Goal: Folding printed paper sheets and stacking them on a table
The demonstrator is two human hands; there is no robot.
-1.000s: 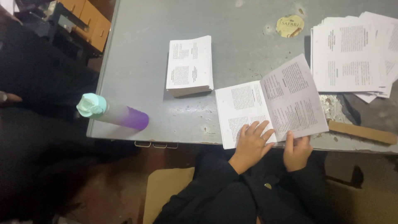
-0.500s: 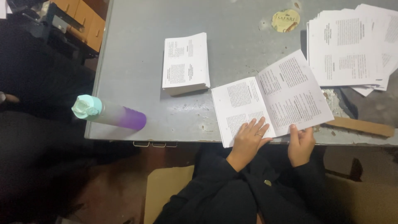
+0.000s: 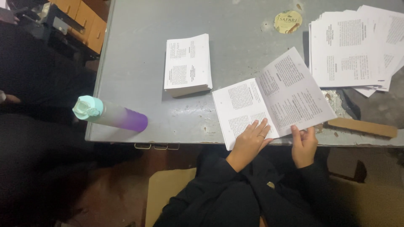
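A white printed sheet [image 3: 273, 98], creased down its middle, lies open on the near edge of the grey metal table [image 3: 139, 54]. My left hand [image 3: 250, 141] rests flat on the lower edge of its left half, fingers spread, with a ring on one finger. My right hand [image 3: 304, 143] pinches the lower edge of the right half, thumb on top. Both black sleeves reach up from the bottom of the view.
A neat stack of folded leaflets [image 3: 187, 63] sits left of the sheet. A loose pile of printed sheets [image 3: 357, 46] lies at the far right. A teal-capped purple bottle [image 3: 109, 115] lies at the table's left edge. A wooden strip [image 3: 362, 127] lies at the right.
Both hands stay on the sheet's lower edge, while the right half lies a little flatter on the table. The view has shifted slightly.
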